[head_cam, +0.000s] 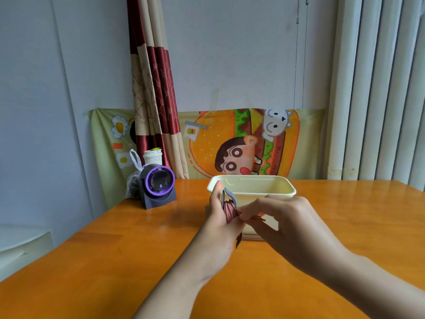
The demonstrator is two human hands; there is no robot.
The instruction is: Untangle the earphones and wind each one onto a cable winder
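A person's left hand (218,217) grips a grey cable winder (230,195) upright above an orange wooden table (115,261), fingers curled round its far side. A pink earphone cable (231,212) is coiled in tight turns about the winder's middle. The right hand (282,219), just beside the left, pinches the cable between thumb and fingertips where it leaves the coil, and a short strand runs off beneath its fingers. One curved grey end of the winder rises above the left hand, and a dark tip pokes out below the palm.

Directly beyond both hands stands a cream plastic box (264,192), open at the top, partly hidden by the right hand's knuckles. Well off to the left of the left hand, near the table's far edge, sit a small grey fan with a purple ring (158,185), a clear plastic bag (134,180) and a lidded paper cup (153,157). A cartoon burger cloth (207,139) hangs on the wall beyond the hands.
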